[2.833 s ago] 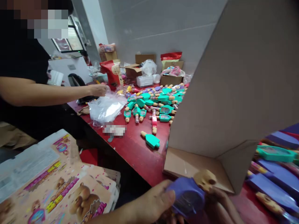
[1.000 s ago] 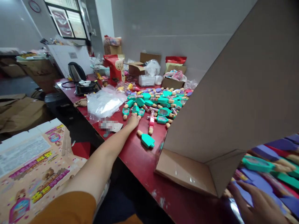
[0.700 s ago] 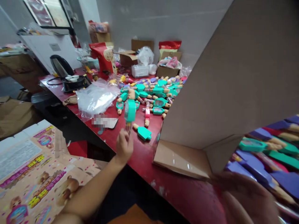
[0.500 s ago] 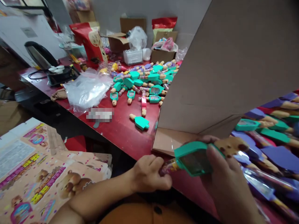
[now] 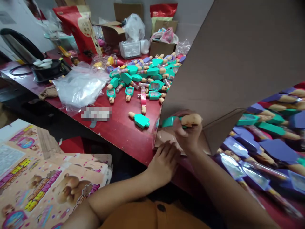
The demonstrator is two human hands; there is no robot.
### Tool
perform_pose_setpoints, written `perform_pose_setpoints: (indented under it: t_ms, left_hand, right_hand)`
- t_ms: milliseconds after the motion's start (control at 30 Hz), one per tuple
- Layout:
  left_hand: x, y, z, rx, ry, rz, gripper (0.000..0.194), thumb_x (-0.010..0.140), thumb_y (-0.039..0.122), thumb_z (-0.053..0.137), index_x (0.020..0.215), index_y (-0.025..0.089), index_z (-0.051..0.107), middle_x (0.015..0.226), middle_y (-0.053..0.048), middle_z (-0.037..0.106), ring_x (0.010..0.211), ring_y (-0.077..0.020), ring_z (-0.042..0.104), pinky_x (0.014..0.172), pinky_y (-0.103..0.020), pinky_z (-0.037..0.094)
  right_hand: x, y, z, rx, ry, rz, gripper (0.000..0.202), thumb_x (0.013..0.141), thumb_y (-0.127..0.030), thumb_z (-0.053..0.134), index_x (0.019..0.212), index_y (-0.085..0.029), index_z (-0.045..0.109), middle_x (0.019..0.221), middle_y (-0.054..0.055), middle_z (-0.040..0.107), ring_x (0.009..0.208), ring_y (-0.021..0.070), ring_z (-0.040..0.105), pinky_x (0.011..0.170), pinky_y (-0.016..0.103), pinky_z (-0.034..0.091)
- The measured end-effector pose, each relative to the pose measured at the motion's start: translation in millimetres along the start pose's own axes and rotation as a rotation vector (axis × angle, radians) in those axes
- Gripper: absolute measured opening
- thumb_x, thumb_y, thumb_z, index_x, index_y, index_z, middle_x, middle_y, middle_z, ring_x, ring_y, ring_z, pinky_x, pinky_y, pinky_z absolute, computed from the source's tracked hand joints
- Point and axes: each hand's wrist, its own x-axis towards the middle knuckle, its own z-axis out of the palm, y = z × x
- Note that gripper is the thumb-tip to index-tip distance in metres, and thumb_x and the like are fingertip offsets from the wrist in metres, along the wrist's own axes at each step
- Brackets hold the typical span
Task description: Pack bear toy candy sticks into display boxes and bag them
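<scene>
Resting at six o'clock, the left hand (image 5: 164, 160) lies fingers-spread on the cardboard box (image 5: 228, 70) flap — at its one o'clock, the right hand (image 5: 187, 135) pinches a teal bear-headed candy toy (image 5: 182, 121) inside the box.

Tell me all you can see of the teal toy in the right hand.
The teal toy is a flat, glossy plastic piece in green-teal with a tan, bear-like head at its right end. It lies roughly level, pinched by the right hand just above the cardboard box flap. Fingers hide its middle and its stick end is out of sight. The left hand rests at the box's near edge, not touching it.
</scene>
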Motion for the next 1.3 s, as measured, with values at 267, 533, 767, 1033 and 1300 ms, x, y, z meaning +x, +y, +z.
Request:
perform_pose_setpoints:
  t_ms: [267,533,767,1033,1300]
  left_hand:
    - [2,-1,-8.2,0.004,-0.009,0.017,0.039,0.09,0.027,0.041,0.123,0.008,0.05,0.128,-0.015,0.053,0.124,-0.0292,0.044,0.105,-0.043,0.028]
    - [3,-5,-7.5,-0.052,-0.005,0.022,0.043,0.084,0.037,0.046,0.115,0.01,0.054,0.121,-0.015,0.056,0.115,-0.0304,0.049,0.098,-0.043,0.036]
    - [0,0,-1.3,-0.064,0.076,-0.004,0.051,0.078,0.042,0.052,0.12,0.013,0.051,0.121,-0.012,0.057,0.118,-0.031,0.047,0.1,-0.045,0.036]
    - [-4,0,1.2,-0.028,0.081,-0.039,0.05,0.082,0.04,0.047,0.122,0.011,0.049,0.131,-0.014,0.051,0.122,-0.0302,0.044,0.101,-0.043,0.037]
    - [-2,3,0.1,-0.167,0.021,-0.038,0.043,0.08,0.039,0.052,0.116,0.015,0.053,0.115,-0.011,0.061,0.11,-0.0285,0.053,0.096,-0.045,0.042]
  right_hand:
    - [6,-1,5,-0.253,-0.081,-0.084,0.012,0.073,-0.025,0.056,0.075,-0.019,0.047,0.061,-0.002,0.05,0.05,0.0106,0.045,0.046,0.023,0.038]
    - [-10,27,19,-0.482,-0.081,-0.065,0.027,0.079,-0.046,0.05,0.075,-0.021,0.039,0.059,-0.001,0.042,0.048,0.0136,0.04,0.044,0.026,0.031]
    - [-2,19,17,-0.614,-0.053,-0.324,0.035,0.09,-0.052,0.039,0.087,-0.017,0.044,0.067,0.003,0.048,0.053,0.0162,0.044,0.045,0.026,0.032]
    - [23,7,10,-0.62,-0.025,-0.653,0.014,0.089,-0.022,0.051,0.102,-0.017,0.047,0.087,0.008,0.055,0.079,0.0197,0.055,0.068,0.032,0.046]
    - [4,22,32,-0.576,0.009,-0.585,0.034,0.088,-0.011,0.047,0.119,-0.017,0.036,0.091,0.009,0.052,0.082,0.0209,0.052,0.069,0.034,0.046]
